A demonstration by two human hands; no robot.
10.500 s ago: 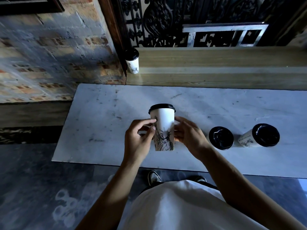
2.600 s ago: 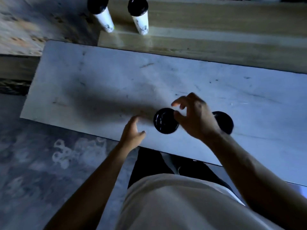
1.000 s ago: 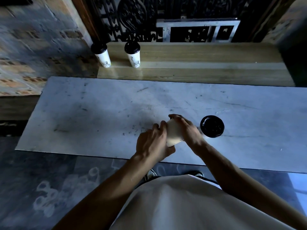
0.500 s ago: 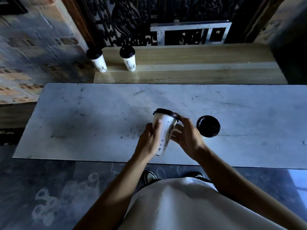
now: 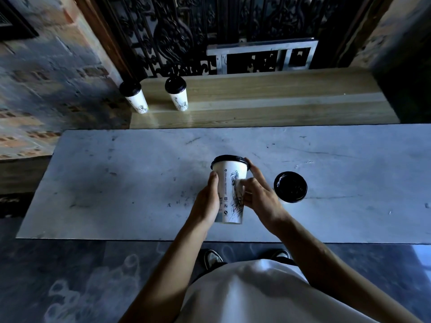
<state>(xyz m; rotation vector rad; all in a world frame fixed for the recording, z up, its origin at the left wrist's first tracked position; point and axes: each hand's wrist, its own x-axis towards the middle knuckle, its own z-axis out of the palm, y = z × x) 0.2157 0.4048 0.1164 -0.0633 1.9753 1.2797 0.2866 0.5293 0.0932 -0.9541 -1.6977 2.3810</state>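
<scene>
A white paper cup point(image 5: 229, 183) with a black lid and a line drawing on its side stands upright near the front of the grey marble slab point(image 5: 140, 178). My left hand point(image 5: 207, 201) wraps round its left side. My right hand point(image 5: 258, 194) holds its right side, thumb across the drawing and a finger up at the lid's rim. Just to the right stands another lidded cup point(image 5: 290, 187), seen from above as a black lid. Two more lidded cups point(image 5: 134, 96) point(image 5: 178, 93) stand on the wooden ledge point(image 5: 279, 99) behind.
A brick wall is at the left and a black ornate iron grille with a metal frame point(image 5: 261, 54) rises behind the ledge. The slab's front edge is close to my body, with my shoes point(image 5: 213, 257) on the dark floor below.
The cup in my hands has gone from tilted to upright and turned so its drawing faces me. Earlier, a second cup was set on the ledge.
</scene>
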